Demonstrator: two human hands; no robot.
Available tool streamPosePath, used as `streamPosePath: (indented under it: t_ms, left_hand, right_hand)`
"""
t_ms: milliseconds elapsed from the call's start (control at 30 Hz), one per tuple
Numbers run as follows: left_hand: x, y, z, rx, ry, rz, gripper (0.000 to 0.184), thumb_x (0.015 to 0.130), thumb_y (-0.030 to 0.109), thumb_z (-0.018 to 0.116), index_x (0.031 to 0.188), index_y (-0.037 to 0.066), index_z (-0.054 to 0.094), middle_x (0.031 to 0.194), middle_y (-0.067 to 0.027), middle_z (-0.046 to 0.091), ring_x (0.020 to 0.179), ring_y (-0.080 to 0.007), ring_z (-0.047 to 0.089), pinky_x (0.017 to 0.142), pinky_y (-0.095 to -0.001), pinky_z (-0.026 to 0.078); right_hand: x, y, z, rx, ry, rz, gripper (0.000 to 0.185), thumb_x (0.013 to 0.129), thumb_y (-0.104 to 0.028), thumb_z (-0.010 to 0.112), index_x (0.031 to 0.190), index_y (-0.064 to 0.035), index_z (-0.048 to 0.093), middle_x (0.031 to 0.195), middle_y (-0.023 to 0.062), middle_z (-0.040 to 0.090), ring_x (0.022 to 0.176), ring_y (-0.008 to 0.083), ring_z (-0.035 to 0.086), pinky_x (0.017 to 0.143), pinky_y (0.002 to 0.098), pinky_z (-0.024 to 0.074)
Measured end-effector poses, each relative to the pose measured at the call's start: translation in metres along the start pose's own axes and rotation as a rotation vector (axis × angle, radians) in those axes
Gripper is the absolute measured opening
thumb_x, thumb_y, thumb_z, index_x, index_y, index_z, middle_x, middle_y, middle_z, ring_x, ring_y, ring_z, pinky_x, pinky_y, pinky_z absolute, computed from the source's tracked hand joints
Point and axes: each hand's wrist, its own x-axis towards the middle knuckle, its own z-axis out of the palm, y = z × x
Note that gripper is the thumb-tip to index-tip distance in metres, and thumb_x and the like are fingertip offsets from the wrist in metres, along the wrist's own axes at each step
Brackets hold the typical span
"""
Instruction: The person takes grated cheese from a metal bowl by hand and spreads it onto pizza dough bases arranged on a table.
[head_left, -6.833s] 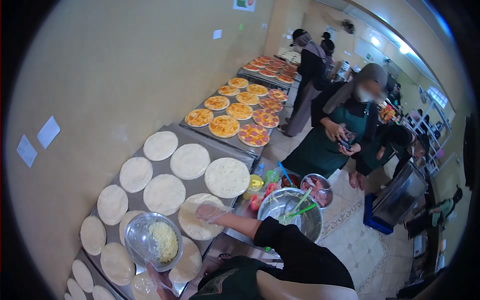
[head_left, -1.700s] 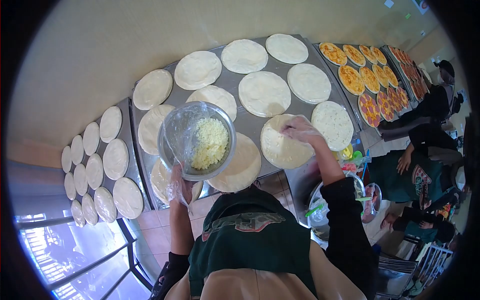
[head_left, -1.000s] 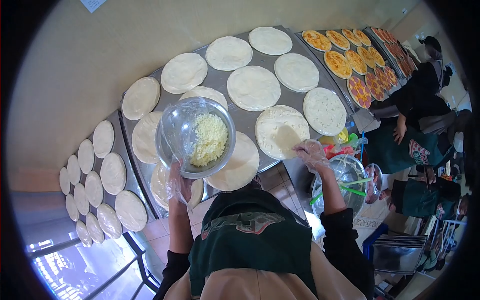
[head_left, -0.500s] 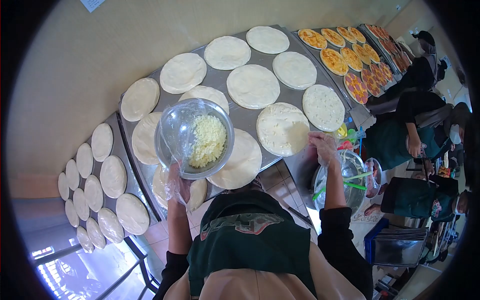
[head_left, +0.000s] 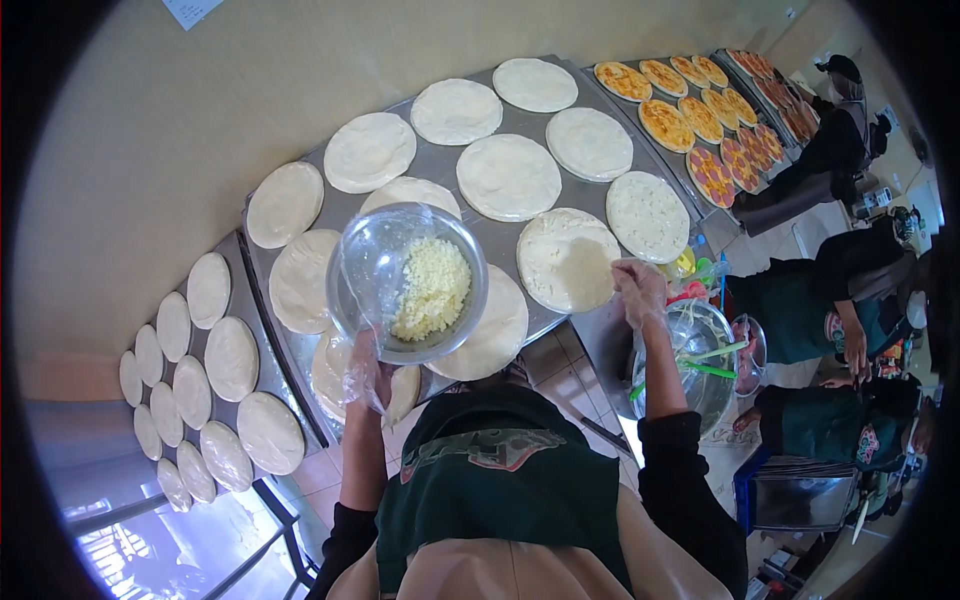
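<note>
In a clear plastic glove, my left hand (head_left: 368,375) grips the near rim of a steel bowl (head_left: 345,290). Grated white cheese (head_left: 432,290) is heaped on the bowl's right side. My right hand (head_left: 640,290), also gloved, hangs at the right edge of a round dough base (head_left: 545,255) with its fingers pinched together; whatever lies in them is too small to make out. Bits of white topping are scattered on that base, and a shadow covers its right part. Beside it lies another dough base (head_left: 648,215) dotted with white bits. Part of a dough base (head_left: 500,330) shows below the bowl.
Several plain dough bases (head_left: 508,178) cover the metal table, with more on a left-hand table (head_left: 330,440). A large bowl (head_left: 700,400) with green-handled utensils stands beneath my right forearm. Topped pizzas (head_left: 665,125) lie at the back right. Several people (head_left: 790,310) stand at right.
My left hand and the steel bowl have shifted slightly to the right. My right hand stays by the same dough base, pinched. People at the right have changed their posture.
</note>
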Motion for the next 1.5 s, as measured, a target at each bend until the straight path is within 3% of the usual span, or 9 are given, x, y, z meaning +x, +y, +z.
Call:
streamPosePath:
  t_ms: [233, 367, 500, 633, 933, 1000, 1100, 1267, 1500]
  left_hand:
    - [0.005, -0.013, 0.003, 0.171, -0.084, -0.085, 0.032, 0.079, 0.029, 0.046, 0.100, 0.005, 0.047, 0.089, -0.0038, 0.054, 0.074, -0.0142, 0.053, 0.063, -0.0309, 0.045]
    - [0.005, -0.010, 0.000, 0.153, -0.183, -0.107, 0.030, 0.080, 0.026, 0.046, 0.101, 0.004, 0.047, 0.092, -0.0064, 0.054, 0.081, -0.0168, 0.053, 0.071, -0.0314, 0.044]
    - [-0.006, -0.005, -0.002, 0.083, -0.078, -0.121, 0.030, 0.077, 0.026, 0.047, 0.096, 0.004, 0.049, 0.090, -0.0077, 0.053, 0.082, -0.0177, 0.052, 0.073, -0.0301, 0.042]
    - [-0.003, -0.006, -0.008, 0.094, -0.107, -0.129, 0.036, 0.079, 0.028, 0.046, 0.107, 0.005, 0.044, 0.100, -0.0078, 0.052, 0.089, -0.0201, 0.051, 0.078, -0.0341, 0.042]
    - [0.011, 0.001, 0.014, 0.093, -0.086, -0.067, 0.041, 0.078, 0.029, 0.047, 0.109, 0.003, 0.042, 0.104, -0.0106, 0.050, 0.091, -0.0222, 0.052, 0.074, -0.0375, 0.045]
    - [0.013, -0.001, 0.031, 0.074, -0.016, -0.086, 0.045, 0.077, 0.028, 0.046, 0.113, 0.001, 0.038, 0.106, -0.0128, 0.049, 0.093, -0.0242, 0.052, 0.073, -0.0388, 0.046]
    - [0.018, -0.004, 0.051, 0.033, 0.020, -0.093, 0.050, 0.077, 0.028, 0.047, 0.116, 0.000, 0.034, 0.107, -0.0148, 0.048, 0.094, -0.0266, 0.051, 0.074, -0.0401, 0.046]
    - [0.027, -0.007, 0.080, -0.029, 0.139, -0.040, 0.051, 0.076, 0.027, 0.048, 0.115, -0.002, 0.034, 0.106, -0.0165, 0.048, 0.092, -0.0282, 0.052, 0.073, -0.0395, 0.047]
    - [0.043, -0.001, 0.108, -0.095, 0.207, -0.024, 0.043, 0.077, 0.027, 0.049, 0.111, 0.002, 0.038, 0.103, -0.0127, 0.049, 0.090, -0.0238, 0.053, 0.073, -0.0346, 0.046]
  right_hand:
    - [-0.057, -0.145, 0.091, -0.008, -0.530, -0.859, 0.027, 0.066, -0.009, 0.060, 0.092, -0.0027, 0.055, 0.091, 0.0152, 0.053, 0.082, 0.0311, 0.053, 0.073, 0.0364, 0.0425]
    - [-0.067, -0.175, 0.146, -0.397, -1.029, -0.595, 0.021, 0.072, -0.015, 0.052, 0.088, -0.0019, 0.053, 0.089, 0.0165, 0.053, 0.086, 0.0315, 0.051, 0.075, 0.0370, 0.0401]
    - [-0.083, -0.136, 0.154, -0.020, -0.671, -0.993, 0.022, 0.079, -0.017, 0.039, 0.087, -0.0021, 0.053, 0.089, 0.0186, 0.052, 0.085, 0.0292, 0.051, 0.074, 0.0360, 0.0398]
    - [-0.079, -0.165, 0.150, -0.308, -0.924, -0.843, 0.021, 0.078, -0.017, 0.039, 0.085, -0.0027, 0.054, 0.085, 0.0184, 0.053, 0.082, 0.0295, 0.053, 0.072, 0.0380, 0.0401]
    - [-0.021, -0.169, 0.131, -0.124, -0.659, -0.891, 0.013, 0.075, -0.007, 0.049, 0.081, 0.0001, 0.057, 0.080, 0.0162, 0.057, 0.075, 0.0247, 0.057, 0.065, 0.0338, 0.0454]
    - [0.004, -0.168, 0.104, 0.511, -1.021, -0.197, 0.019, 0.076, -0.012, 0.054, 0.090, 0.0005, 0.057, 0.087, 0.0137, 0.058, 0.080, 0.0190, 0.057, 0.069, 0.0289, 0.0468]
    - [0.049, -0.140, 0.063, 0.766, -1.041, 0.079, 0.029, 0.074, -0.017, 0.059, 0.097, -0.0002, 0.055, 0.092, 0.0108, 0.057, 0.084, 0.0159, 0.056, 0.073, 0.0267, 0.0462]
    - [0.130, -0.058, 0.000, 0.624, -0.909, 0.032, 0.023, 0.074, -0.013, 0.057, 0.094, -0.0012, 0.056, 0.089, 0.0119, 0.057, 0.081, 0.0188, 0.056, 0.069, 0.0289, 0.0464]
    - [0.158, -0.002, -0.012, -0.287, -0.726, -0.399, 0.016, 0.071, -0.014, 0.054, 0.084, -0.0062, 0.059, 0.081, 0.0099, 0.056, 0.079, 0.0212, 0.054, 0.073, 0.0312, 0.0418]
